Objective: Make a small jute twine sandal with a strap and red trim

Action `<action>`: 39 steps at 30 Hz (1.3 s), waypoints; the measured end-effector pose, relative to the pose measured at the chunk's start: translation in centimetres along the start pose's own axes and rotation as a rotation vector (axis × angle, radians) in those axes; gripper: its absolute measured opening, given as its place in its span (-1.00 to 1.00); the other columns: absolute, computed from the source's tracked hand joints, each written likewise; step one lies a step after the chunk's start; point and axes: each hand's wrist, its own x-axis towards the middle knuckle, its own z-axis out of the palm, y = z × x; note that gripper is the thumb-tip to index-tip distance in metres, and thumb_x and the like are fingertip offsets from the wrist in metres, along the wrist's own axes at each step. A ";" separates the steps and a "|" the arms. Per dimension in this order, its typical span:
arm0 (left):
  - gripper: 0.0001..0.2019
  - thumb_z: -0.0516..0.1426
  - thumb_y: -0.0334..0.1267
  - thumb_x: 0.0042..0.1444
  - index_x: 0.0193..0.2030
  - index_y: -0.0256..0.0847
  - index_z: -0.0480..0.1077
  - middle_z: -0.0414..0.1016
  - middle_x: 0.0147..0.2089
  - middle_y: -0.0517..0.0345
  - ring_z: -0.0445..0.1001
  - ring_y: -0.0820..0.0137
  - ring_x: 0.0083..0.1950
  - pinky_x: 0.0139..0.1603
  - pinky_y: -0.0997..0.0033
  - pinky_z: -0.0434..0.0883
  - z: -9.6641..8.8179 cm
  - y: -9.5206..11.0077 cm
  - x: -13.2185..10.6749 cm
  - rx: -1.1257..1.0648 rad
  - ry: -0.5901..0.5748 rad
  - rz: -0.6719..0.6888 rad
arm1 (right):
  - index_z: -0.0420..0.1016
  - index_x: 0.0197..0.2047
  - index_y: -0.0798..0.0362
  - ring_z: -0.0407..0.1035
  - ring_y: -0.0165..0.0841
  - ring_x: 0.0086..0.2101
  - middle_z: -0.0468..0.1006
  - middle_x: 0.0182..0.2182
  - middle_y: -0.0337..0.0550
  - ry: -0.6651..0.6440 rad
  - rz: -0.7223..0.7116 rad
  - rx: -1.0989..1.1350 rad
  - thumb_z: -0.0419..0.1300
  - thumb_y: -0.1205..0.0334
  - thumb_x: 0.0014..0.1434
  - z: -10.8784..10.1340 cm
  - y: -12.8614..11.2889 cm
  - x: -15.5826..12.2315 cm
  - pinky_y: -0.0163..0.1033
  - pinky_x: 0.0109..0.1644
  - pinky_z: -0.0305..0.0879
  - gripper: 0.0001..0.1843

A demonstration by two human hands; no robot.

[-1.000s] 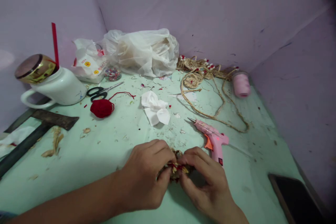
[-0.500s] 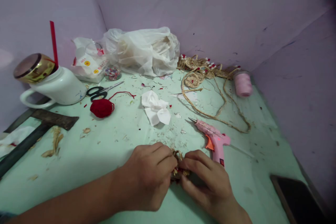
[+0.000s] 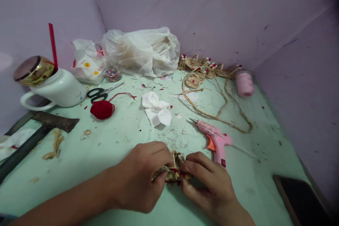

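Low in the middle of the head view is a small braided-rope piece (image 3: 173, 173) with red bits on it and a loop of twine standing up at its top. My left hand (image 3: 148, 176) pinches its left part between thumb and fingers. From the other side my right hand (image 3: 208, 183) grips its right end, thumb below and fingers above. Both hands partly cover the piece, so its full shape is hidden. Just beyond my right hand lies a pink glue gun (image 3: 217, 139), nozzle pointing left, with a clear glue stick out of its back.
Left are a hammer (image 3: 43, 130), white mug (image 3: 66, 90), scissors (image 3: 100, 93) and red yarn ball (image 3: 102, 109). A crumpled tissue (image 3: 156, 109) lies centrally. Behind are plastic bags (image 3: 148, 53) and coiled rope pieces (image 3: 196, 77). Right are a pink thread spool (image 3: 244, 83) and a phone (image 3: 302, 197).
My left hand has shifted slightly left along the rope piece, and more of the piece shows between the hands. My right hand keeps its hold.
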 end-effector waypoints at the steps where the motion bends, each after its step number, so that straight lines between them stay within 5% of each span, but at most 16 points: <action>1: -0.87 -0.01 -0.52 -0.04 -0.40 -0.20 0.21 0.33 -0.36 0.15 0.32 0.42 -0.31 -0.32 0.46 0.28 0.0 0.0 0.0 -0.005 0.001 0.008 | 0.38 -0.29 0.08 0.36 -0.43 -0.48 0.43 -0.44 -0.12 -0.001 0.000 0.000 0.14 0.48 -0.03 0.0 0.0 0.0 -0.38 -0.51 0.28 -0.80; 12: -0.87 -0.02 -0.46 0.07 -0.42 -0.24 0.30 0.40 -0.44 0.15 0.37 0.44 -0.37 -0.35 0.49 0.27 -0.7 -0.7 0.1 0.074 -0.059 0.118 | 0.38 -0.30 0.06 0.36 -0.43 -0.50 0.43 -0.45 -0.14 0.007 0.012 -0.013 0.14 0.49 -0.05 0.1 0.0 0.0 -0.38 -0.51 0.29 -0.79; 22: -0.88 0.03 -0.51 -0.02 -0.46 -0.27 0.34 0.45 -0.46 0.13 0.41 0.45 -0.39 -0.36 0.52 0.30 -0.3 -1.2 0.3 -0.058 -0.030 0.067 | 0.37 -0.29 0.05 0.37 -0.43 -0.49 0.43 -0.43 -0.15 0.002 0.034 -0.011 0.13 0.47 -0.03 0.1 -0.1 -0.1 -0.37 -0.48 0.30 -0.79; 39: -0.86 0.04 -0.49 -0.09 -0.45 -0.25 0.40 0.45 -0.47 0.16 0.39 0.45 -0.43 -0.40 0.51 0.28 0.2 -0.9 0.0 0.045 0.002 0.016 | 0.35 -0.32 0.06 0.32 -0.45 -0.49 0.39 -0.43 -0.18 -0.015 0.042 0.002 0.12 0.46 -0.05 0.4 -0.1 0.0 -0.37 -0.47 0.26 -0.81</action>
